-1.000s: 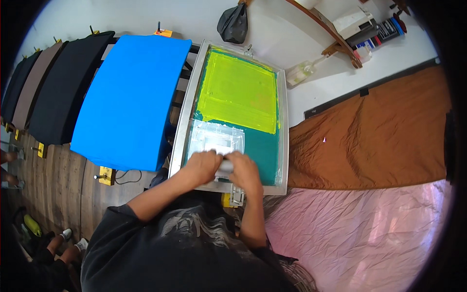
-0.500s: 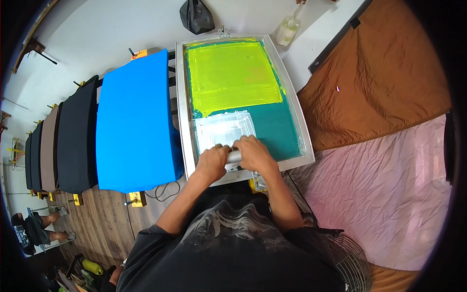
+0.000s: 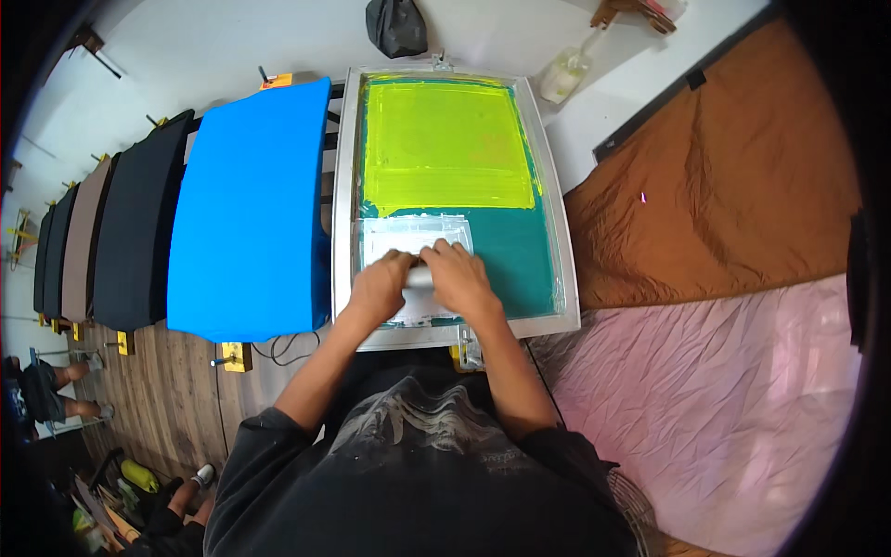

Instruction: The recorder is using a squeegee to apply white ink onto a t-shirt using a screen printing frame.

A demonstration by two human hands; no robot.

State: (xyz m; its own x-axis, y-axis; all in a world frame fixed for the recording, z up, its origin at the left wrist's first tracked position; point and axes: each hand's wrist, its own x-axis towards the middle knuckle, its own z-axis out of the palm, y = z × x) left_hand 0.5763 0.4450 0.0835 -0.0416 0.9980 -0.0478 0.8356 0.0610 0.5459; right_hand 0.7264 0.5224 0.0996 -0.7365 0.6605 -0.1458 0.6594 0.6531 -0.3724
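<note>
My grip is two-handed and closed, left hand [image 3: 379, 286] and right hand [image 3: 460, 280] side by side with fingers curled round the pale handle [image 3: 419, 277] of what appears to be a squeegee; the tool is over the white ink [image 3: 418, 230] in the near-left part of the screen frame [image 3: 344, 204], nearer me than the lime-yellow ink [image 3: 445, 139]; the paired hold presumably evens the pressure. My knuckles hide the handle's ends; any blade is out of sight, its contact unconfirmed.

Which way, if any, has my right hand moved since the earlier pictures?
Yes: judged against the screen frame, your right hand sits farther forward, nearer the yellow-green rectangle.
</note>
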